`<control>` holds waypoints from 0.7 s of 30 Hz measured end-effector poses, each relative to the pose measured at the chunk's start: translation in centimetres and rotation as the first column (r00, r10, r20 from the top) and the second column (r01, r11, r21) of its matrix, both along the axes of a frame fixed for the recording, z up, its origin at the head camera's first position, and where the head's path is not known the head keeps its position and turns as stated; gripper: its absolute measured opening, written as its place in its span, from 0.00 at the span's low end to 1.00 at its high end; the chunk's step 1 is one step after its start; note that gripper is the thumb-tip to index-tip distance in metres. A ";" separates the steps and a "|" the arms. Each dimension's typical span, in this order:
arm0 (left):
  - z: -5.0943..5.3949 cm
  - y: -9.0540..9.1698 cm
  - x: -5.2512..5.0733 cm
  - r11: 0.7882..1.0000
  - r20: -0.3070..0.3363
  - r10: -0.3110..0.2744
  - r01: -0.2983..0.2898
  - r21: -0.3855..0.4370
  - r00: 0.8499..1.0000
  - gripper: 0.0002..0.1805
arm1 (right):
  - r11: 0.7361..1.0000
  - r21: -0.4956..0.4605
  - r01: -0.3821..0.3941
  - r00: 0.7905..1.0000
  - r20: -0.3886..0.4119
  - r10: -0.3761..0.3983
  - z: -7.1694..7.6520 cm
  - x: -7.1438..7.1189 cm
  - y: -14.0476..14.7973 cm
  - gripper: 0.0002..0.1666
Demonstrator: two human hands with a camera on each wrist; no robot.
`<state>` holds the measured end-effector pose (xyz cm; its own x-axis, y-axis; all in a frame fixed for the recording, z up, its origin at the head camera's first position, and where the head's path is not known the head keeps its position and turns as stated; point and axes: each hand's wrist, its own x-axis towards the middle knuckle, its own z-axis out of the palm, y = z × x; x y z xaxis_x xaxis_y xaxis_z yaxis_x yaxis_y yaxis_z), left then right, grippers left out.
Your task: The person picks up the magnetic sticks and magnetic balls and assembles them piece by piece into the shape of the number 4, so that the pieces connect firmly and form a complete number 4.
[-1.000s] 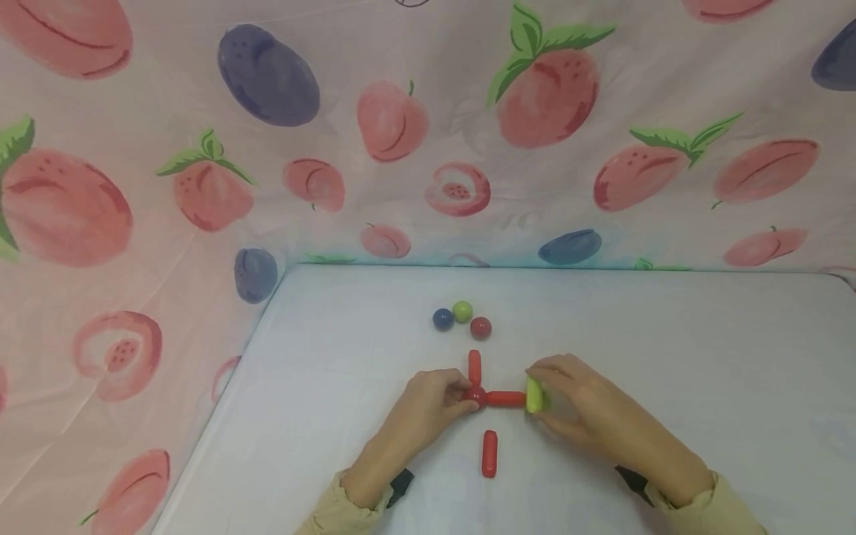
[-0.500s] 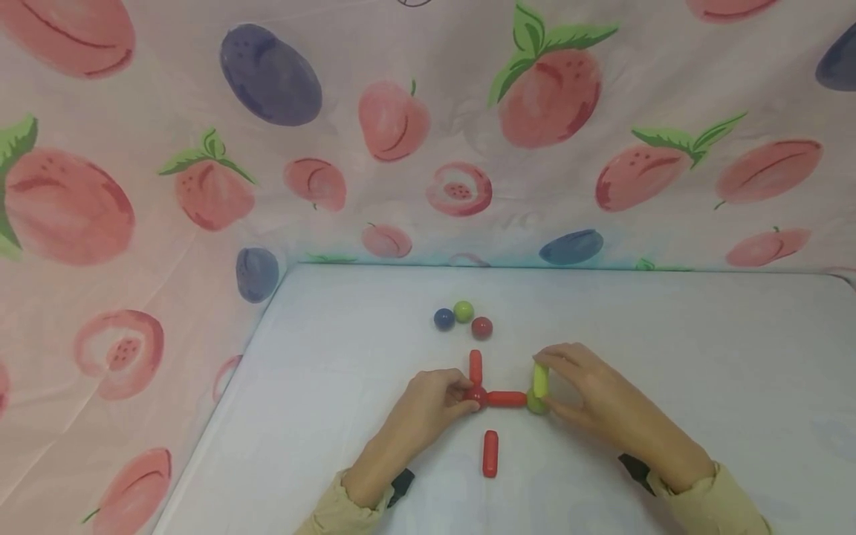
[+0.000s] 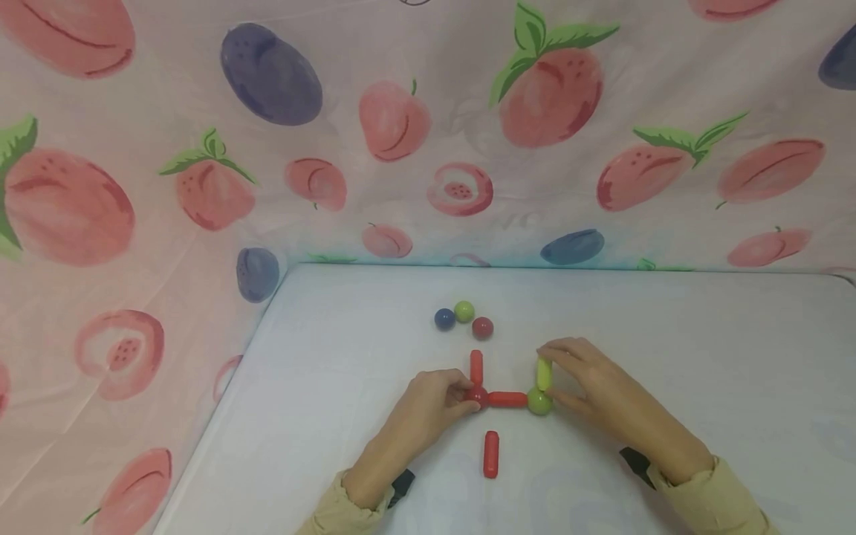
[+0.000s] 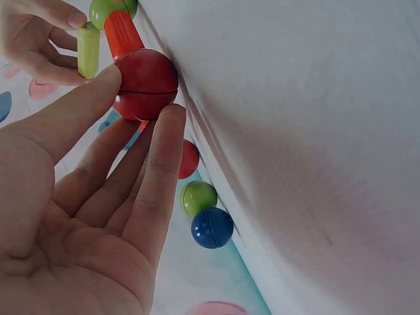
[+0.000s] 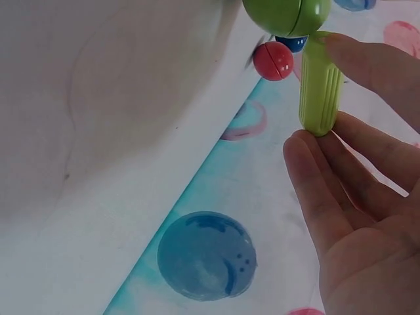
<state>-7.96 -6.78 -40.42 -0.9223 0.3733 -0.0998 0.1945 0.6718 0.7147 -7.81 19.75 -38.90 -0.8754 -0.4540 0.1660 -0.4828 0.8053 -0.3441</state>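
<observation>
Between thumb and fingers, my left hand (image 3: 431, 405) pinches a red ball (image 4: 147, 85) of a ball-and-stick building set. One red stick (image 3: 477, 368) points away from that ball toward the back. A second red stick (image 3: 508, 400) runs right from it to a green ball (image 3: 539, 400). My right hand (image 3: 595, 383) holds a yellow-green stick (image 5: 320, 85) by its ends, thumb at one and fingertips at the other. The stick's near end meets the green ball in the head view. Nearer the front lies a loose red stick (image 3: 491, 454).
Behind the joined pieces sit a blue ball (image 3: 444, 319), another green ball (image 3: 464, 311) and another red ball (image 3: 483, 328), close together. A fruit-printed cloth (image 3: 401, 193) rises at the back and left edges of the white table (image 3: 702, 357).
The yellow-green stick, first in front of the green ball, has moved back with my right hand to the ball's far side, uncovering the ball. My left hand stays on the red ball.
</observation>
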 end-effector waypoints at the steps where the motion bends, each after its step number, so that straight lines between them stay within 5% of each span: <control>1: 0.0 0.0 0.0 1.000 -0.001 0.000 0.000 -0.001 1.000 0.14 | 1.000 -0.001 0.001 1.000 0.000 -0.001 0.0 0.0 0.0 0.36; 21: 0.0 -0.1 0.1 1.000 0.000 0.004 -0.004 -0.007 1.000 0.15 | 1.000 0.012 -0.009 1.000 0.015 0.009 -0.2 -0.6 -0.2 0.32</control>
